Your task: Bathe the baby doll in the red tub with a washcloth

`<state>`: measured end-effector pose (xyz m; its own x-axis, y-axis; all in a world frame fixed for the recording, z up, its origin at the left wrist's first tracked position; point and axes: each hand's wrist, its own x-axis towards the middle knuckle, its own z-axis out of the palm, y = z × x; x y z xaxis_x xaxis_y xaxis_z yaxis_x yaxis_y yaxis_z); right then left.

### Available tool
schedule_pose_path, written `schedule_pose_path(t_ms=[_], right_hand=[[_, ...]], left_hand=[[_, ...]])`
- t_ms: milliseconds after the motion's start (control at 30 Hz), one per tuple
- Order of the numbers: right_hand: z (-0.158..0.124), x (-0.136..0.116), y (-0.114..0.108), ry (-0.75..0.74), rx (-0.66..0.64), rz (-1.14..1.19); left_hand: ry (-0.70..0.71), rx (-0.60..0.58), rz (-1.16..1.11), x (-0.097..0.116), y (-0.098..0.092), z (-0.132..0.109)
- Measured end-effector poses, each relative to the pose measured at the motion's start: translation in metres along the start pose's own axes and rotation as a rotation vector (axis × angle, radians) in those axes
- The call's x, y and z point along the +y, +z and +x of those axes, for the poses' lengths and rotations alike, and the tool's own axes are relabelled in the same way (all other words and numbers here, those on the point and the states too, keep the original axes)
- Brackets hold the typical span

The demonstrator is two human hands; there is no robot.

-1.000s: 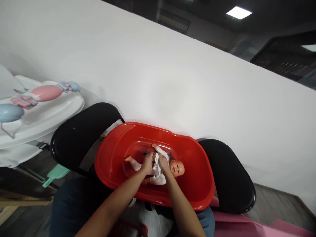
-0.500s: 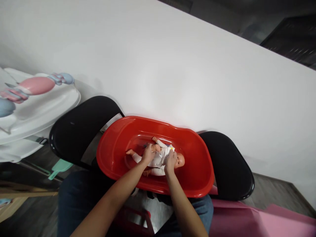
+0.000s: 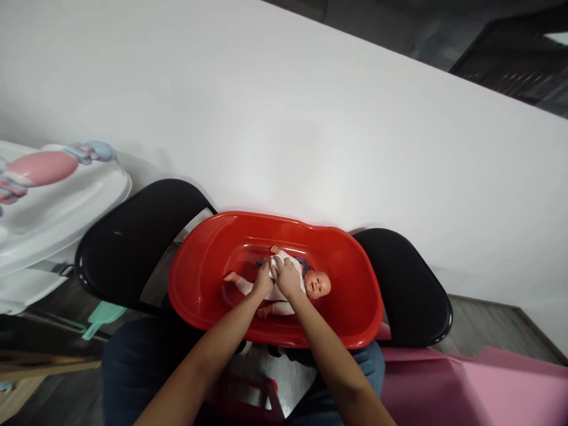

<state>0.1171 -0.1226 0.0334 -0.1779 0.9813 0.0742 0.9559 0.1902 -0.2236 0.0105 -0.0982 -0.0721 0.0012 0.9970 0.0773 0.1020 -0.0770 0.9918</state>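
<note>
White cloth (image 3: pixel 278 263) clenched in right hand (image 3: pixel 288 278), left hand's (image 3: pixel 262 281) grip unclear, atop baby doll (image 3: pixel 317 284).

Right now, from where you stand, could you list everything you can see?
plastic baby bathtub: one, red, resting across the chairs
baby doll: one, pale with white clothing, lying face up in the tub
cloth: one, white, on the doll's chest
folding chairs: two, black, either side of the tub
baby bath seat: one, white with pink and blue parts, at far left
scoop: one, mint green, low at left
wall: one, white, behind the tub
sheet: one, pink, at lower right
left hand: one, on the cloth
right hand: one, on the cloth
</note>
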Motion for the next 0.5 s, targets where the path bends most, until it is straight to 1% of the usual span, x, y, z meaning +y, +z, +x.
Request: schedule_pose_path(t_ms=[100,167,333,500], right_hand=[[0.006,-0.001,-0.002,0.144,-0.027,0.089],[0.008,-0.002,0.0,0.21,-0.029,0.162],[0.007,0.002,0.012,0.339,-0.027,0.337],[0.0,0.012,0.028,0.409,0.016,0.493]], left_hand=[[0.03,-0.005,0.017,-0.005,0.001,0.001],[0.038,-0.009,0.04,-0.008,0.001,0.002],[0.06,-0.026,0.106,-0.012,-0.003,0.002],[0.077,-0.065,0.155,-0.007,-0.006,-0.001]])
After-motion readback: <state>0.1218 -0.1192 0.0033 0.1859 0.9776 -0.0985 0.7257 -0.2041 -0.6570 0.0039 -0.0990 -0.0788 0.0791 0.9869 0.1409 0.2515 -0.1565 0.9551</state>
